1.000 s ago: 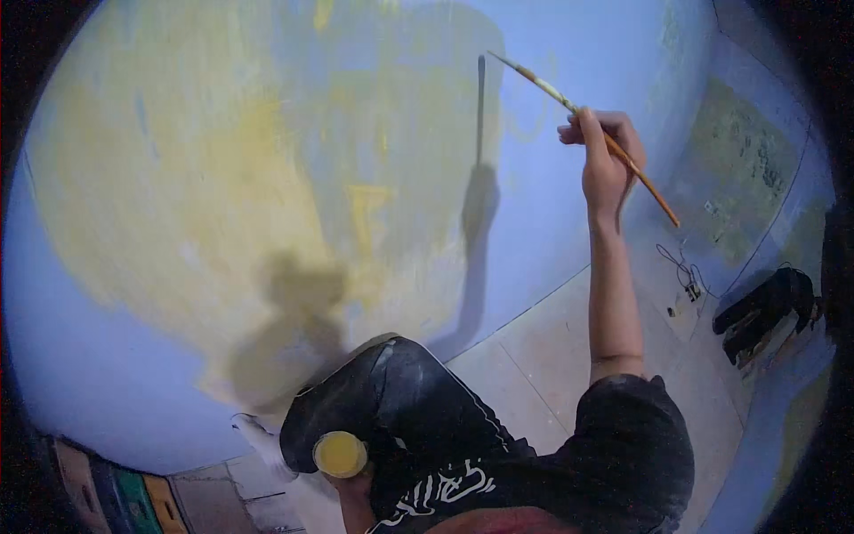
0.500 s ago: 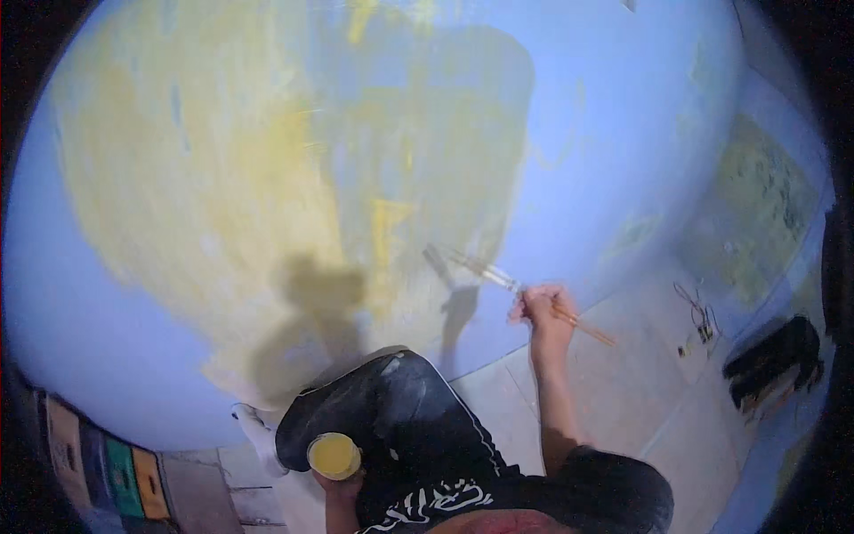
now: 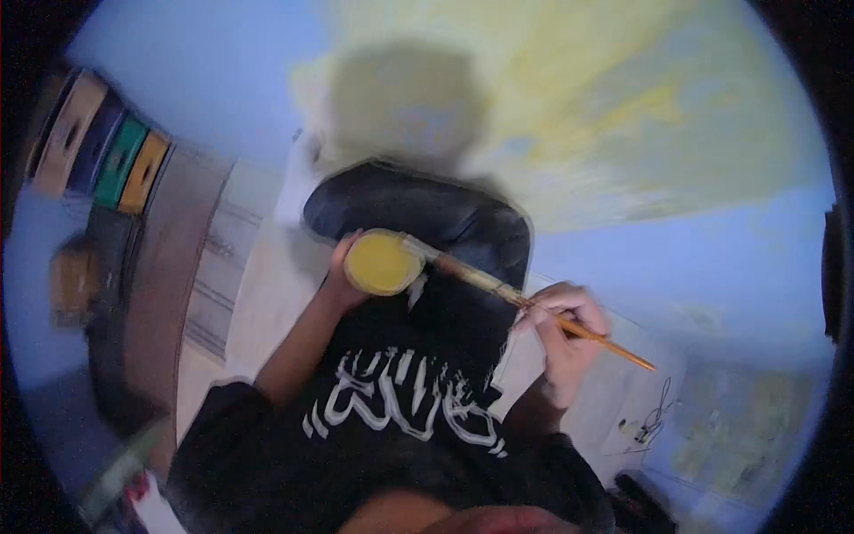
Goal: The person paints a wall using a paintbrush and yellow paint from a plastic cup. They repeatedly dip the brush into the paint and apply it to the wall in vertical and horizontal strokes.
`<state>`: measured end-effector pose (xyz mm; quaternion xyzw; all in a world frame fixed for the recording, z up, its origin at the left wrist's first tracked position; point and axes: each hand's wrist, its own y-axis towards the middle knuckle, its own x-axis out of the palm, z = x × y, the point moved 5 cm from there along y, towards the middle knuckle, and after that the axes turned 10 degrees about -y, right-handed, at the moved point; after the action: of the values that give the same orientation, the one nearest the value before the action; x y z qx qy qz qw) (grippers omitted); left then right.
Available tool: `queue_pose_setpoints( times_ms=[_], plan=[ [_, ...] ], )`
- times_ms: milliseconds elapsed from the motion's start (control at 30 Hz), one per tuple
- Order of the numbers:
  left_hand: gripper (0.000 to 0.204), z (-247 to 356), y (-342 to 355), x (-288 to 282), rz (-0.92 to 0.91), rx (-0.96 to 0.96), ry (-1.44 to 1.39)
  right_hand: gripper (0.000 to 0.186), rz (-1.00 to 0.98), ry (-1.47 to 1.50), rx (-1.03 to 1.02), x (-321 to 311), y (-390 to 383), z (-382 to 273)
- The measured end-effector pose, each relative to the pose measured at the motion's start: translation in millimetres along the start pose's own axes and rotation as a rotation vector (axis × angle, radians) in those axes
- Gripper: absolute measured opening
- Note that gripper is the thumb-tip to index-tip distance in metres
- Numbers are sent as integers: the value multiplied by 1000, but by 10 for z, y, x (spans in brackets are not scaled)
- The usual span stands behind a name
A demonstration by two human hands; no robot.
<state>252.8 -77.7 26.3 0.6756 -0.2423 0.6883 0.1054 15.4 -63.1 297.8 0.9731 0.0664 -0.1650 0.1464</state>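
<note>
My left hand (image 3: pixel 342 272) is wrapped round a small round cup (image 3: pixel 421 270) in front of my bent knee. Yellow paint (image 3: pixel 382 262) shows inside it. In my right hand (image 3: pixel 564 331) is a long paintbrush (image 3: pixel 480 281) with an orange-brown handle, gripped between thumb and fingers. Its bristle end reaches the cup's right rim; whether the tip touches the paint I cannot tell. Ahead stands a pale blue wall (image 3: pixel 231 62) with a broad patch of streaky yellow paint (image 3: pixel 605 116) on it.
Drawers in several colours (image 3: pixel 120 160) line the left side, near a brown wooden panel (image 3: pixel 182 267). My shadow (image 3: pixel 405 98) falls on the wall. On the floor at the lower right lie a thin cord (image 3: pixel 654 423) and a dark object (image 3: pixel 645 507).
My view has swung left and down. The brush has come away from the wall to the cup's rim. My left hand and the cup now appear higher in the view.
</note>
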Motion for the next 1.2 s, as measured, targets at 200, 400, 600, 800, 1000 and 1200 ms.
queue_pose_setpoints(
  times_ms=[200,400,600,800,1000,1200],
  plan=[
    [55,-259,57,80,92,42,-94,8,47,-86,52,-92,-85,-5],
    [49,-319,147,-4,150,100,51,3,-57,-327,-48,194,-20,57],
    [45,-287,190,-32,0,105,178,6,-147,-399,14,431,-15,164],
    [44,-269,138,20,20,110,193,4,-155,-326,-27,498,0,119],
    [46,-237,135,-112,87,123,145,8,-156,-357,5,451,60,224],
    [46,-235,141,-113,55,130,105,5,-162,-265,3,485,46,314]
  ],
)
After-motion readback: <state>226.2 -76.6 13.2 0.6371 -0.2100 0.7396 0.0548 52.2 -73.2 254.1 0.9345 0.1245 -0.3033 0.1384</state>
